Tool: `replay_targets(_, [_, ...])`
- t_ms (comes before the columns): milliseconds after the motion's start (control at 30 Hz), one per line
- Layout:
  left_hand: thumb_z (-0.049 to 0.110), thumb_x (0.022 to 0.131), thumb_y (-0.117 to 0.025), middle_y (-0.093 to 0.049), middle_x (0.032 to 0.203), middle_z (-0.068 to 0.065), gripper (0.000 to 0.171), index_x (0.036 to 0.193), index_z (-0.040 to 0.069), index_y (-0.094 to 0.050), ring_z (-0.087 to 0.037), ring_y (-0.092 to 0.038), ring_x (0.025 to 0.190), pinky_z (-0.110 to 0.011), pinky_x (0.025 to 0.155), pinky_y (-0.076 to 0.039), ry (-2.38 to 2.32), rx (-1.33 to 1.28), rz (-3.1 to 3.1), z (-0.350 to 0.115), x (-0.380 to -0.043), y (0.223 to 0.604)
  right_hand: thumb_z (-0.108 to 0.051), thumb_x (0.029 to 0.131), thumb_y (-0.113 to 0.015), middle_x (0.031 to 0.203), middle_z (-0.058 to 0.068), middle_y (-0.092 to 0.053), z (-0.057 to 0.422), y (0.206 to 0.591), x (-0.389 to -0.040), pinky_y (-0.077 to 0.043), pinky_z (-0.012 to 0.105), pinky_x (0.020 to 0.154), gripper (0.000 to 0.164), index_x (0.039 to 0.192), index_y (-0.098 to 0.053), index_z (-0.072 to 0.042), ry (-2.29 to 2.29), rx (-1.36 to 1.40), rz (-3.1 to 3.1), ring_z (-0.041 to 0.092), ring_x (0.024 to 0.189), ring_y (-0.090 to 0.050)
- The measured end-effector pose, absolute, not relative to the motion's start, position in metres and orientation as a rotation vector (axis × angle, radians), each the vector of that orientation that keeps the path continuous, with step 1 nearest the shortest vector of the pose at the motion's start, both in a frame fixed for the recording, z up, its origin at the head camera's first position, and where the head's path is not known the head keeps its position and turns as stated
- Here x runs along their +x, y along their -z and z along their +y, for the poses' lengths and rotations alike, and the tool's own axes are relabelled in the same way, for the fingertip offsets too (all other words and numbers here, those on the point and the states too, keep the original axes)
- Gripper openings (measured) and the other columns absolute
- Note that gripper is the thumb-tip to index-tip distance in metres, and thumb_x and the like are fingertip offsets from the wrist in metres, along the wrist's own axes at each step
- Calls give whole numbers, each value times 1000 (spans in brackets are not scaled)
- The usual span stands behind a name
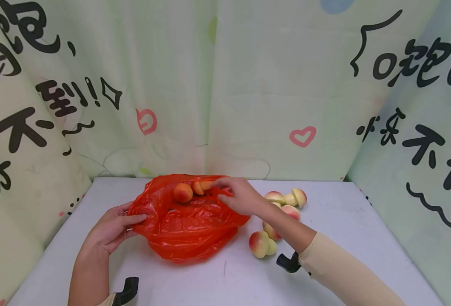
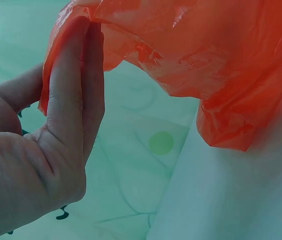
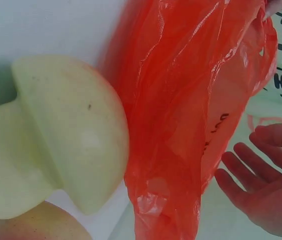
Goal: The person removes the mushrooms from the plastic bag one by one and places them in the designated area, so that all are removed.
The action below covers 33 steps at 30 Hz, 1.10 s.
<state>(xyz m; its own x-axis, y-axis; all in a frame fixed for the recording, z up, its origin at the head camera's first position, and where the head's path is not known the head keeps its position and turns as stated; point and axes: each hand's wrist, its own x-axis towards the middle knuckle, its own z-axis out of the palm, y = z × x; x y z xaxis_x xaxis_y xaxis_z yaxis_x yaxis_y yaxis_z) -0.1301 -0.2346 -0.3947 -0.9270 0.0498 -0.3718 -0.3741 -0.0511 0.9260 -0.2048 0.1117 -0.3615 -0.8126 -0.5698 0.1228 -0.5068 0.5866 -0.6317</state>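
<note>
My left hand (image 1: 112, 227) pinches the left rim of a red plastic bag (image 1: 194, 238) between thumb and fingers; in the left wrist view the bag's edge lies between them. The bag's mouth gapes toward the head camera. Inside, against its back wall, are two mushroom-shaped pieces: a round-capped one (image 1: 182, 193) and one with its stem (image 1: 201, 187) toward my right hand. That right hand (image 1: 238, 194) is over the bag's right rim, close to the stem. In the right wrist view its fingers are spread and loosely bent, with nothing between them.
Several more mushroom-shaped pieces with pale stems and reddish caps lie right of the bag, one mushroom (image 1: 261, 245) nearest the front. They stand on a white table (image 1: 225, 282). A printed curtain (image 1: 248, 106) hangs behind and along both sides.
</note>
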Motion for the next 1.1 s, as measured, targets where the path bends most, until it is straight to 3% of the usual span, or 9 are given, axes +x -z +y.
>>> replay_targets(167, [18,99,-73,-62,132,-2,78,163,6,-31,-14,-69,104,-31,88,-63,-2061,-333,1936,-235,-130,396,-3,98,-56,136,4,-69,105,361,-212,-57,45,101,42,137,-68,-14,947,-940,2708,27,125,-64])
replay_targets(400, [18,98,-73,-61,133,-3,78,163,6,-31,-15,-69,103,-31,88,-63,-2056,-343,1945,-235,-129,396,-1,98,-50,139,8,-68,95,361,-225,-52,35,88,47,140,-66,-12,812,-1002,2692,26,101,-62])
replay_targets(467, [18,99,-73,-61,133,-4,77,163,6,-31,-15,-69,103,-31,88,-63,-2053,-341,1948,-235,-130,396,-2,98,-50,140,8,-67,92,361,-228,-50,34,91,47,141,-65,-12,771,-1003,2688,23,105,-61])
replay_targets(700, [17,99,-72,-60,137,-6,76,163,6,-31,-15,-69,104,-31,88,-63,-2042,-325,1950,-235,-130,397,-3,98,-54,141,6,-67,84,363,-238,-48,33,84,48,145,-62,-11,651,-988,2659,20,90,-55])
replay_targets(833, [17,99,-72,-61,135,-6,75,162,6,-33,-16,-68,104,-31,88,-63,-2034,-325,1953,-234,-130,397,-6,100,-57,145,9,-64,79,365,-242,-49,33,87,50,149,-57,-11,602,-1012,2640,20,95,-58])
replay_targets(933, [18,99,-72,-60,137,-8,74,162,6,-34,-17,-68,106,-32,88,-63,-2028,-316,1956,-233,-130,396,-9,100,-60,147,11,-62,75,365,-244,-53,39,99,51,151,-55,-10,600,-1014,2620,27,114,-63])
replay_targets(1033, [18,99,-72,-59,139,-9,74,162,7,-34,-18,-68,107,-32,89,-63,-2020,-322,1960,-233,-130,395,-10,101,-61,149,12,-60,70,365,-246,-48,48,113,51,151,-55,-10,612,-1000,2609,33,133,-58])
replay_targets(1100, [18,99,-73,-58,139,-9,75,162,7,-34,-17,-68,107,-32,89,-63,-2020,-326,1958,-233,-130,395,-11,100,-62,149,11,-60,67,364,-247,-46,50,116,51,151,-55,-9,613,-989,2606,33,136,-55])
